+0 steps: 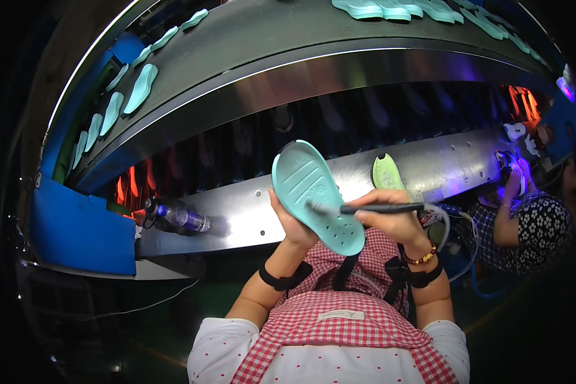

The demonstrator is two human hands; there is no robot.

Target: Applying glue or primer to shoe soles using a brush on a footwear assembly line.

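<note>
My left hand [292,225] holds a teal shoe sole [313,192] upright from behind, its ribbed underside facing me and small holes near its lower end. My right hand [393,221] grips a dark brush [371,208] lying sideways, its bristle tip touching the sole's middle. Both wrists wear black bands, and the right also has a bead bracelet. Below the hands hangs my red checked apron [345,307].
A pale green sole [387,173] rests on the steel ledge [249,211] ahead. A plastic bottle [180,217] lies on the ledge at left. Several teal soles [141,86] ride the curved belt above. Another person in a flowered sleeve [531,224] works at the right.
</note>
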